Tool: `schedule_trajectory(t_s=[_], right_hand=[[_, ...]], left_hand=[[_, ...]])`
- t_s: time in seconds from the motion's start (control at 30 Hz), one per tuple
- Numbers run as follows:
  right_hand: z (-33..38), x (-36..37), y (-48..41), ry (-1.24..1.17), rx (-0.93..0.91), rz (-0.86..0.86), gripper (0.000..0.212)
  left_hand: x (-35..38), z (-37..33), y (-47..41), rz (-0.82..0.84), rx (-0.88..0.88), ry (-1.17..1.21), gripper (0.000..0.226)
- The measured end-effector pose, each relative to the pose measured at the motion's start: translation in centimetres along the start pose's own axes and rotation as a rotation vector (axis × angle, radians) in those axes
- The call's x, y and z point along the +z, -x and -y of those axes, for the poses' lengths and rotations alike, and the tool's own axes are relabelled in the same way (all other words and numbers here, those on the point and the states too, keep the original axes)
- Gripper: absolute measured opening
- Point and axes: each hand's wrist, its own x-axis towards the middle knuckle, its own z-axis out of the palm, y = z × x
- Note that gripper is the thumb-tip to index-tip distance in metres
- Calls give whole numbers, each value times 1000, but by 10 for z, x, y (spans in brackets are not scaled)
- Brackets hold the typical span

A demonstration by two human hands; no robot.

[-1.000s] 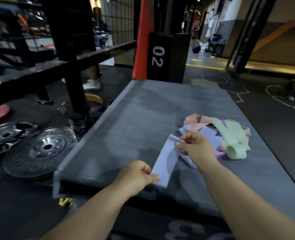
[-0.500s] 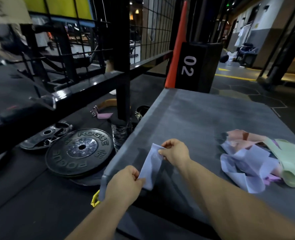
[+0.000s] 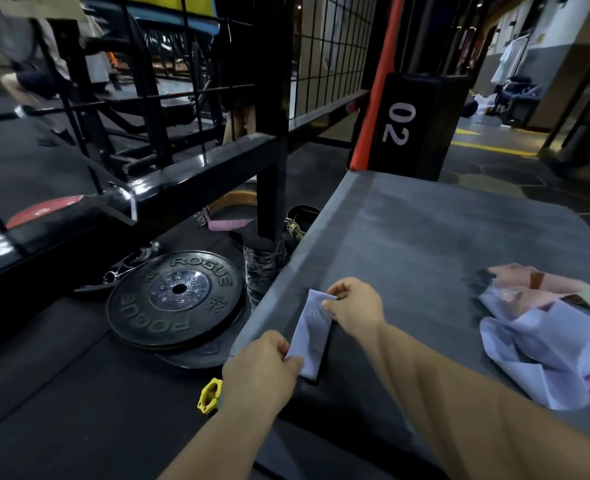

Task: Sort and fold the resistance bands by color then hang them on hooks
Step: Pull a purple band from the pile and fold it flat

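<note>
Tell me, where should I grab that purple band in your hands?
Grab the purple band by its short ends, one hand each side. It is a long flat strip; the left hand pinches its near end, the right hand its far end.

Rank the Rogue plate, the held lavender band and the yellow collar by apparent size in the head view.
1. Rogue plate, clearly largest.
2. lavender band.
3. yellow collar, smallest.
The plate lies on the floor, farther from the camera than the band, so its lead is safe. No two look alike.
</note>
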Motion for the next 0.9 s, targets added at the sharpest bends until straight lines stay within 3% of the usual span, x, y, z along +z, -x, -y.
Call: schedule_trajectory(t_s=[0.4,0.6,0.8,0.9], right_hand=[[-8,-3,2,53,-21,-23,19],[-13,-2,2,100,-38,-9,15],[-17,-2,3,133,-72,-13,10],[-22,-1,4,236,-155,-21,19]], left_hand=[[5,-5,-1,24,-1,40,21],[6,-10,4,-69,101,-186,19],[2,-11,2,-26,62,-145,19],[1,-15,4,-48,72,-161,21]])
